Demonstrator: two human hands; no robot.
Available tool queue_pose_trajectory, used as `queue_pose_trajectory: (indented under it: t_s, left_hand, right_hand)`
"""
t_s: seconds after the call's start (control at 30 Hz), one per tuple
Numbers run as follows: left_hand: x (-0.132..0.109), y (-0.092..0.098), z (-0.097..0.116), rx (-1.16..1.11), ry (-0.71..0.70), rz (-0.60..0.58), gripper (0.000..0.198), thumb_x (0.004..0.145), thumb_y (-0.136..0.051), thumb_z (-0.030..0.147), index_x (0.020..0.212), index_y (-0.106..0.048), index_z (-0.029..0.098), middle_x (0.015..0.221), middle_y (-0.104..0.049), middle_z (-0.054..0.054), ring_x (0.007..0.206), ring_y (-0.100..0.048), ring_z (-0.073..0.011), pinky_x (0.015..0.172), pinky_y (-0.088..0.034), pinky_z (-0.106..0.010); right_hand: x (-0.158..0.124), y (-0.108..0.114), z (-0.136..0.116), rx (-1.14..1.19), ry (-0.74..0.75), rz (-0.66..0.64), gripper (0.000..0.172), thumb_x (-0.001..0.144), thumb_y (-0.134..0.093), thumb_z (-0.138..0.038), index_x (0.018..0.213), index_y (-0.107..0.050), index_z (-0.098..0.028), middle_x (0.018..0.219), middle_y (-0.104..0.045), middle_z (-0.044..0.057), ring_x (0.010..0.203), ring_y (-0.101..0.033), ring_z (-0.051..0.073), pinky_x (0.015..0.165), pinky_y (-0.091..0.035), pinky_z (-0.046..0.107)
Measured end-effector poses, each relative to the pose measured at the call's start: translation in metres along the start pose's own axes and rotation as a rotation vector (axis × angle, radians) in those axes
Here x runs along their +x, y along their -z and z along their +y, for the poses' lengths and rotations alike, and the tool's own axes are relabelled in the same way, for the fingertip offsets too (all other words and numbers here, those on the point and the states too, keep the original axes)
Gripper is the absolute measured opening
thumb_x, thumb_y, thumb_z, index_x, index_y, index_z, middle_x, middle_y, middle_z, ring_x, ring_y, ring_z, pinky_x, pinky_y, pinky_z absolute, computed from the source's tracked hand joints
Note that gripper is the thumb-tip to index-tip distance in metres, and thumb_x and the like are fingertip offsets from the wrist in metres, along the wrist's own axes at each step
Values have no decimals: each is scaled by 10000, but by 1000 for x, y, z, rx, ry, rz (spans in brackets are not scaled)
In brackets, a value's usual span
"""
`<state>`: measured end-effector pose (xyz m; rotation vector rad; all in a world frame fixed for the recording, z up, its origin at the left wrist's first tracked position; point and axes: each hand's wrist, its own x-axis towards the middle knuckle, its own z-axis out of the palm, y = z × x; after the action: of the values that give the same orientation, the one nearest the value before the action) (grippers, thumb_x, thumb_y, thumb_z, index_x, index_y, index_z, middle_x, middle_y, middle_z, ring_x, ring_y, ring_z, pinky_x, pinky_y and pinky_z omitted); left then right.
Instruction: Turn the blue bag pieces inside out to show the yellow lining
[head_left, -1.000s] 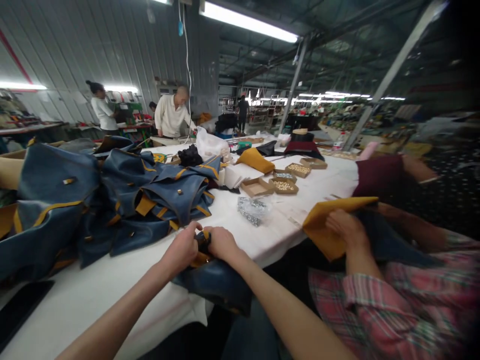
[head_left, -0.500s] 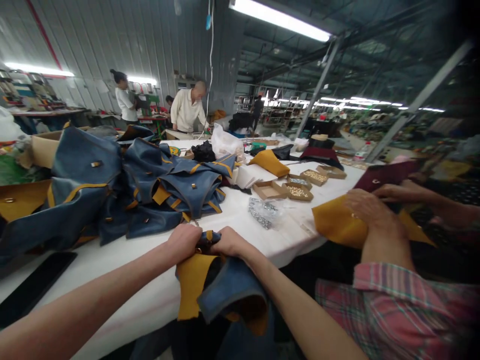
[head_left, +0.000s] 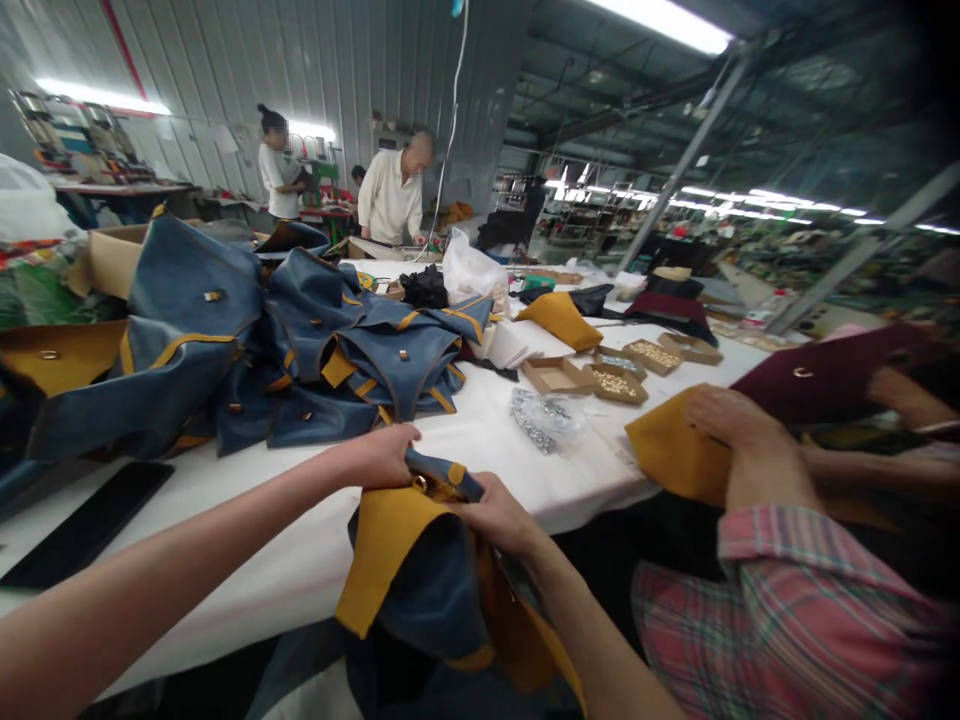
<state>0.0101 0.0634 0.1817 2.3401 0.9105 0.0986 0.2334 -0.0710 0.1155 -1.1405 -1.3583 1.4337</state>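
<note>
Between my two hands a blue leather bag piece (head_left: 435,590) with yellow lining and trim hangs at the table's front edge. My left hand (head_left: 382,457) is closed on the left end of its folded blue top edge. The fingers of my right hand (head_left: 499,512) are wrapped round the right end of that edge. A small metal ring and a yellow tab show between the hands. One yellow flap hangs down on the left side. Just beyond my left hand lies a heap of similar blue bag pieces (head_left: 360,350) with yellow edging and small metal clasps.
A black phone-like slab (head_left: 90,525) lies at left on the white-covered table (head_left: 480,440). Cardboard trays of small metal parts (head_left: 615,383) and a clear bag of hardware (head_left: 541,420) stand beyond. At right, a co-worker in a plaid sleeve (head_left: 795,580) handles a yellow piece (head_left: 667,445).
My hands have moved slightly apart, and the bag piece has turned, showing more of its yellow inside and the ring. The view has shifted, so the table things sit further right.
</note>
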Motion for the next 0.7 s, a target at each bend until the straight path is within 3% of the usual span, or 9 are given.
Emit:
queue_pose_trajectory:
  t_s: [0.1,0.2,0.27,0.33,0.4,0.47,0.57,0.63,0.7]
  left_hand:
    - [-22,-4,3,139,156,141,586,786,-784,264,1352,-693,147,1290,-776,-245,1083,-759,-387,923,-582,-432]
    - [-46,-2,4,214,212,123,525,717,-775,209,1237,-718,171,1165,-790,-214,997,-758,-403,815,-558,-429]
    - [-55,9,2,200,198,-14,373,636,-797,189,1005,-758,224,920,-785,-93,817,-728,-330,677,-501,-366]
    - [-56,26,-2,100,95,-196,227,624,-764,171,839,-739,242,737,-702,0,690,-643,-246,591,-427,-319]
    - [-53,41,-4,-59,-67,-332,183,637,-683,128,786,-714,230,664,-614,44,660,-567,-194,568,-390,-287]
    - [-46,46,-1,-184,-196,-393,212,633,-620,91,786,-704,212,677,-582,55,694,-549,-172,592,-402,-261]
    - [-38,33,9,-330,-259,-473,207,674,-669,95,838,-735,204,744,-648,62,771,-612,-177,678,-484,-249]
    - [-36,17,14,-504,-264,-545,171,745,-786,165,911,-776,202,823,-727,50,827,-660,-198,748,-543,-267]
    - [-36,2,13,-652,-250,-529,259,784,-901,272,1011,-801,197,929,-784,28,889,-685,-211,826,-572,-284]
  right_hand:
    - [0,-14,-6,-296,79,264,211,854,-790,-279,1042,-839,-196,954,-810,19,921,-701,237,867,-547,344]
    - [-1,-28,-12,-388,105,447,310,793,-628,-170,1025,-829,-214,909,-801,11,908,-706,241,853,-540,344]
    - [-2,-34,-14,-313,109,419,396,802,-625,-194,1141,-829,-219,1009,-826,28,1003,-732,265,929,-562,362]
    - [-4,-36,-16,-227,78,313,327,829,-674,-256,1114,-828,-215,1010,-816,35,1004,-721,274,925,-567,366]
    - [-6,-35,-15,-157,20,208,208,853,-747,-355,982,-806,-203,898,-769,29,888,-676,250,835,-551,351]
    - [-10,-33,-11,-80,-46,95,304,832,-836,-488,901,-777,-198,834,-733,31,812,-641,234,790,-542,353]
    - [-17,-29,2,91,-43,-18,551,691,-957,-669,1005,-827,-234,989,-800,97,970,-728,331,940,-613,461]
    - [-21,-26,10,181,26,14,703,614,-976,-773,1104,-855,-284,1154,-821,135,1161,-743,403,1061,-611,526]
    - [-24,-23,13,208,71,35,835,541,-1007,-805,1188,-856,-300,1228,-821,133,1258,-734,423,1117,-598,534]
